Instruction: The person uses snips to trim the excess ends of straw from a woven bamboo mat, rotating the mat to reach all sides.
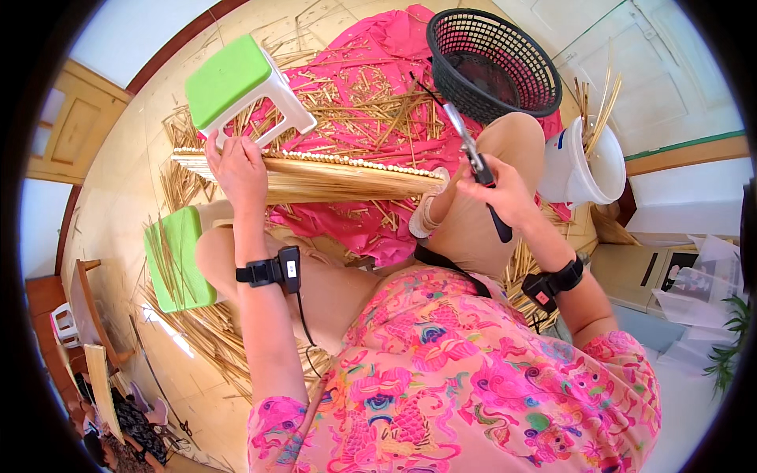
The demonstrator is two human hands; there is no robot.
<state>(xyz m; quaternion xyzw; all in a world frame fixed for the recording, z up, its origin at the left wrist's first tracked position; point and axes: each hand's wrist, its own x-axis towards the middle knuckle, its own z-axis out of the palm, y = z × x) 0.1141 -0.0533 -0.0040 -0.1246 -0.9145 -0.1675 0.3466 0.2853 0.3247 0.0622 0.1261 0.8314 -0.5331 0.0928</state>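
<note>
A panel of straw-coloured stalks [349,177] stands before me, its upper edge a row of cut stalk ends. My left hand [238,171] grips that edge near the left end, fingers curled over it. To the right of the panel, my right hand [501,190] is closed around a metal hand tool [465,133] with black handles, like pliers or shears. The tool points up and away from me, clear of the panel. Near its tip is a thin dark strand or blade. The exact kind of tool cannot be made out.
Stalk offcuts [378,112] cover a pink cloth [408,35]. Around it are a green-topped stool [230,83], a black plastic basket [494,65] and a white bucket [591,165] holding stalks. A second green seat [180,260] stands left. Other people [127,431] are at lower left.
</note>
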